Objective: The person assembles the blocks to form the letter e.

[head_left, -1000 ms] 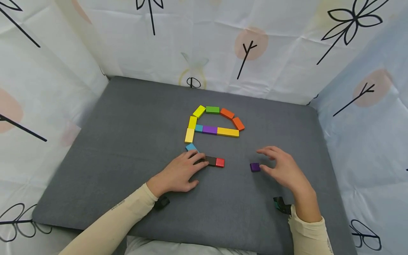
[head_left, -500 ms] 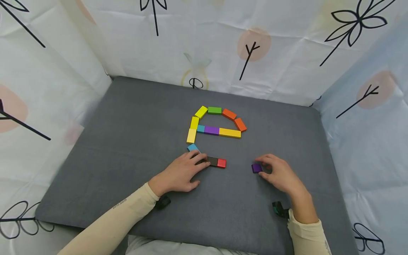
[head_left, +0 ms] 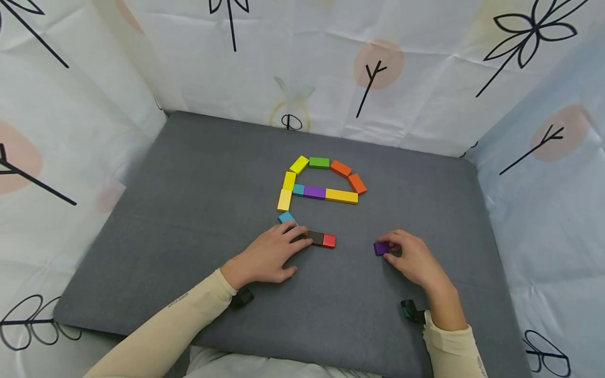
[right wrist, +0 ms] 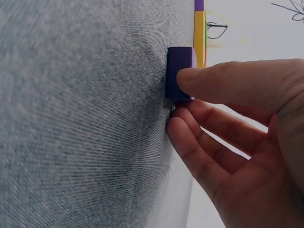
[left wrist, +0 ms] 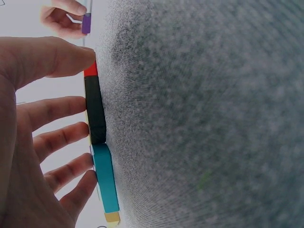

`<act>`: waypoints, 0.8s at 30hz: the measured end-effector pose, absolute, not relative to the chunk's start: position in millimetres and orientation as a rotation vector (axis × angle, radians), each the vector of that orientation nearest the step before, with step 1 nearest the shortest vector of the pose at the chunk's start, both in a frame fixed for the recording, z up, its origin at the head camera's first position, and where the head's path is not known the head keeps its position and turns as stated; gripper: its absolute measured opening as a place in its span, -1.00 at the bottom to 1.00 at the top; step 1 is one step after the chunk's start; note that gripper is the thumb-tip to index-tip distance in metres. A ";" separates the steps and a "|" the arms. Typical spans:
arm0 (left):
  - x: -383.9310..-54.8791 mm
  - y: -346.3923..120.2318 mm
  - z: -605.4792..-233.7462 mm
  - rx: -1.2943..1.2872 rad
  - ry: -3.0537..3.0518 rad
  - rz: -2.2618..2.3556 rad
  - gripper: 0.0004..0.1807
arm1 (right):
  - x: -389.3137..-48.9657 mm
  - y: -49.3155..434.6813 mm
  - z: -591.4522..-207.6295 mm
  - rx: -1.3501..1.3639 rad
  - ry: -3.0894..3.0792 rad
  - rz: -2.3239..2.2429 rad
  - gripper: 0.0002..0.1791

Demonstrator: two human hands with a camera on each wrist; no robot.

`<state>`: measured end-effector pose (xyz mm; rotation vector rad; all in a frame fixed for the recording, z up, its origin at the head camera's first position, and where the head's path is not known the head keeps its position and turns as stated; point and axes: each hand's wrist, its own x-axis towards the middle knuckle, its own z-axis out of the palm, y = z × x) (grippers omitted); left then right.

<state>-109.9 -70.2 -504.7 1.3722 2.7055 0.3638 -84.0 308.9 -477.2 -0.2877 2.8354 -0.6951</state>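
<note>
My right hand (head_left: 411,257) pinches a small purple block (head_left: 380,249) at the table, to the right of the block figure. In the right wrist view the thumb lies across the near face of that purple block (right wrist: 178,58), with fingers curled behind and below. Spread out, my left hand (head_left: 269,254) rests its fingertips at a black block (head_left: 315,238) and a blue block (head_left: 286,217), partly covering both. A red block (head_left: 329,241) adjoins the black one's right end. The left wrist view shows the black block (left wrist: 96,111) end to end with the teal-blue block (left wrist: 106,175).
Beyond the hands, coloured blocks form a closed loop: yellow (head_left: 284,200), green (head_left: 319,163) and orange (head_left: 341,168) ones around, with a long yellow bar (head_left: 342,196) and a purple block (head_left: 314,192) along its base. Patterned cloth (head_left: 316,68) encloses the grey table (head_left: 212,173).
My right hand has closed its thumb and fingers onto the small purple block, its fingertips dropping nearer to it. The left hand stays where it was; the view shifts slightly.
</note>
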 end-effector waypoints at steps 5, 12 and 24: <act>-109.8 -70.1 -506.3 1.370 2.703 0.372 -0.31 | -82.7 307.9 -477.9 -0.270 2.838 -0.712 -0.66; -109.9 -70.2 -505.5 1.366 2.700 0.377 -0.31 | -82.0 301.9 -471.8 -0.228 2.856 -0.722 -0.63; -109.8 -69.0 -504.9 1.350 2.690 0.361 -0.30 | -76.7 285.0 -460.9 -0.231 2.926 -0.777 -0.64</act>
